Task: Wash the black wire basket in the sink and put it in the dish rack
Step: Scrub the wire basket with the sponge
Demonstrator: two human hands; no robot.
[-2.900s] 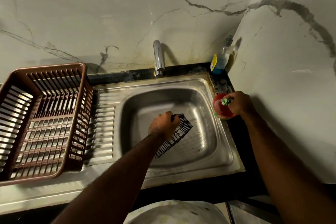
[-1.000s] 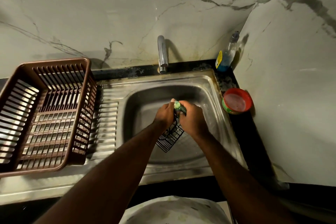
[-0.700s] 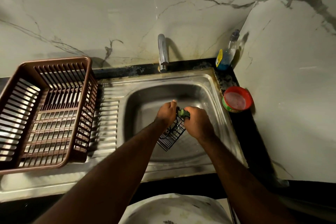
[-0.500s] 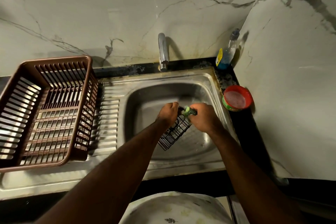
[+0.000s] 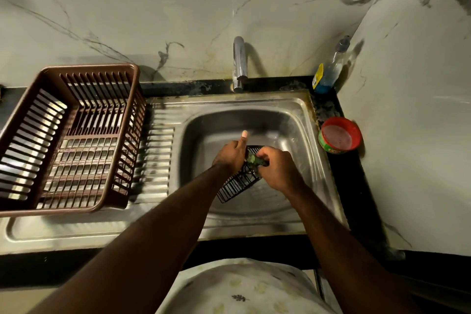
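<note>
**Marble corner, steel sink, basket under the scrubber**

Marble-veined walls close off this corner, and nearest to me, at 6 o'clock, is the pale printed cloth (image 5: 244, 285) I am wearing, pressed up to the dark front edge of the bench (image 5: 356, 186). Both my forearms reach forward from there over the steel sink (image 5: 300, 135).

My left hand (image 5: 230, 154) grips the black wire basket (image 5: 238, 183) by its upper end, fingers curled around the wires and the thumb sticking up towards 12 o'clock. That basket sits tilted inside the bowl, its lower end pointing to about 7 o'clock and its upper end hidden between my hands. My right hand (image 5: 276, 166) is curled around a green scrubber (image 5: 252, 158), pinching it against the top of the basket, just beside my left hand at its 3 o'clock side.

At 9 o'clock from the bowl runs the ribbed draining board (image 5: 155, 160), and on it stands the brown plastic dish rack (image 5: 76, 135), slatted on the sides and floor, well apart from the basket.

At 3 o'clock of the bowl, on the black bench strip, sits a red tub (image 5: 340, 135) of pinkish paste. Further back, at 1 o'clock in the corner, stands a clear bottle (image 5: 328, 76) with blue liquid and a yellow label. At 12 o'clock the chrome tap (image 5: 239, 64) rises from the back edge, its spout over the bowl. I cannot tell whether water is running.
</note>
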